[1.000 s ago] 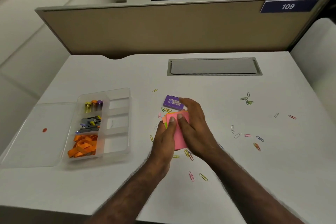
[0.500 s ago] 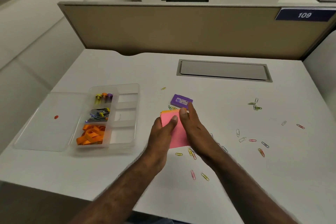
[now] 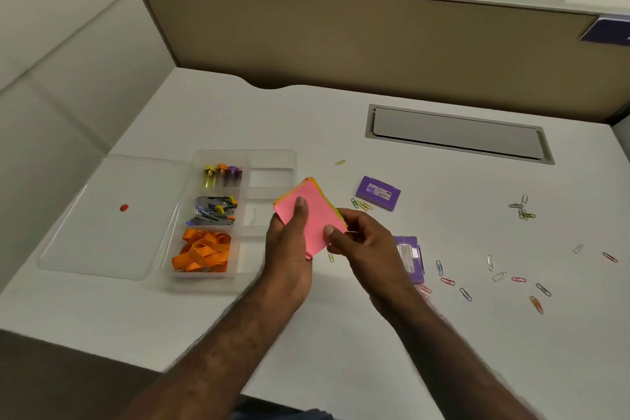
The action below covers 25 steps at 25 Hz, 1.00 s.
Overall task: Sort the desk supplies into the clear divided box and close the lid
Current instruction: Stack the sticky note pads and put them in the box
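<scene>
A pink sticky-note pad (image 3: 315,215) with orange and green layers hangs above the desk, just right of the clear divided box (image 3: 269,160). My left hand (image 3: 289,249) holds the pad from below with its thumb on top. My right hand (image 3: 361,242) pinches the pad's right edge. The box's left compartments hold push pins (image 3: 223,174), binder clips (image 3: 214,211) and orange rubber bands (image 3: 203,251). Its open lid (image 3: 112,215) lies flat to the left. Two purple staple boxes (image 3: 378,193) (image 3: 410,257) and loose paper clips (image 3: 518,278) lie on the desk.
The white desk (image 3: 341,334) has a grey cable hatch (image 3: 456,133) at the back and a tan partition (image 3: 341,41) behind it. More paper clips (image 3: 521,210) are scattered to the right. A red dot (image 3: 124,207) marks the lid.
Both hands lifted the sticky-note pad off the desk and carried it left toward the box. A second purple staple box, hidden before, now shows beside my right wrist.
</scene>
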Each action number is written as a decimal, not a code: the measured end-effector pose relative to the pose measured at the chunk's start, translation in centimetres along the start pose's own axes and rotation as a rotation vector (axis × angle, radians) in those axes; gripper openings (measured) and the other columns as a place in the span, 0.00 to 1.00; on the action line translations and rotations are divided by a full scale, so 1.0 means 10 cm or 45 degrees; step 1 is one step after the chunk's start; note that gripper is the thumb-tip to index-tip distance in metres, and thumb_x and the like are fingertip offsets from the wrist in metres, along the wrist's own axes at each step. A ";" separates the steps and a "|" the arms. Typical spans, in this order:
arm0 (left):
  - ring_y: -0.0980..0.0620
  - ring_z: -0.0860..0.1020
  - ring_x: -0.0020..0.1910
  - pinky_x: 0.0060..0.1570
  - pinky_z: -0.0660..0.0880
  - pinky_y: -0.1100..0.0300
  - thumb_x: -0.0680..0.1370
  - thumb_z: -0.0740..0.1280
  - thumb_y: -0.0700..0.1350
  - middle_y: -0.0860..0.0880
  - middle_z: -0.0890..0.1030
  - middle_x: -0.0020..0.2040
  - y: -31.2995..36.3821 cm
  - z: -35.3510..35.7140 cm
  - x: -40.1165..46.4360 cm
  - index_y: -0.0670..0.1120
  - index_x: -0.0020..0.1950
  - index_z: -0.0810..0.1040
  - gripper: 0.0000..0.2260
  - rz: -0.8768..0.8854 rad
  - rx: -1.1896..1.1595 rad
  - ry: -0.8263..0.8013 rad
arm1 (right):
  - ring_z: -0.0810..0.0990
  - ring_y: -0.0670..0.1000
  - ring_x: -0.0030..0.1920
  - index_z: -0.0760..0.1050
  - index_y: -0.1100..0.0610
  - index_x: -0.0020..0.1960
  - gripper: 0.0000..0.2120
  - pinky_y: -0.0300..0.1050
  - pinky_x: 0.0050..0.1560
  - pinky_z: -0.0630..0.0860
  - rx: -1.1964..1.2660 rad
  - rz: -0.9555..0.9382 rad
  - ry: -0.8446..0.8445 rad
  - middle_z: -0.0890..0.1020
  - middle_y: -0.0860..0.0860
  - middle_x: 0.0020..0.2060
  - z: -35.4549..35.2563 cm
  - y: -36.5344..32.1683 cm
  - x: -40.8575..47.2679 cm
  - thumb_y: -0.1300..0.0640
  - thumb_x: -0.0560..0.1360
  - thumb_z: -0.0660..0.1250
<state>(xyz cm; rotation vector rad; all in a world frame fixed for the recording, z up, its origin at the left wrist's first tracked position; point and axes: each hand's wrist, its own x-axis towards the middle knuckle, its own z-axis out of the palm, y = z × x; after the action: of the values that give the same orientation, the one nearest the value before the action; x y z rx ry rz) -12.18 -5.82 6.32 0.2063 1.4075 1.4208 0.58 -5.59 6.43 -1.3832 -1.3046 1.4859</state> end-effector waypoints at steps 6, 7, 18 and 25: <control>0.41 0.81 0.62 0.57 0.81 0.46 0.80 0.67 0.56 0.42 0.81 0.65 0.26 -0.24 0.47 0.48 0.74 0.71 0.24 -0.116 -0.132 -0.041 | 0.86 0.49 0.55 0.81 0.52 0.63 0.14 0.48 0.56 0.83 0.216 -0.003 0.175 0.87 0.47 0.53 0.58 -0.12 0.39 0.56 0.77 0.74; 0.41 0.81 0.62 0.54 0.82 0.48 0.80 0.67 0.56 0.42 0.81 0.65 0.30 -0.29 0.56 0.48 0.74 0.71 0.24 -0.144 -0.137 -0.070 | 0.86 0.48 0.54 0.81 0.52 0.63 0.14 0.47 0.55 0.84 0.224 0.003 0.197 0.87 0.47 0.53 0.66 -0.15 0.50 0.56 0.77 0.74; 0.48 0.82 0.61 0.64 0.79 0.51 0.82 0.68 0.47 0.45 0.83 0.62 0.64 -0.86 1.29 0.49 0.65 0.77 0.12 -0.095 0.106 -0.075 | 0.86 0.59 0.51 0.86 0.57 0.54 0.10 0.62 0.55 0.83 -0.176 0.119 0.308 0.87 0.55 0.47 0.98 -0.39 1.80 0.64 0.73 0.73; 0.49 0.80 0.64 0.69 0.75 0.50 0.83 0.66 0.51 0.47 0.81 0.66 0.62 -1.05 1.39 0.53 0.64 0.77 0.10 -0.077 0.242 -0.165 | 0.86 0.61 0.47 0.86 0.59 0.47 0.07 0.54 0.44 0.86 -0.380 0.237 0.113 0.87 0.59 0.45 1.20 -0.39 2.21 0.66 0.71 0.73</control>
<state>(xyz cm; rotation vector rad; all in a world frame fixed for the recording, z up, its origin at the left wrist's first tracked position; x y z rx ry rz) -28.99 -0.24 0.92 0.3682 1.4291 1.2026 -15.47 13.94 3.51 -1.7836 -1.4149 1.3696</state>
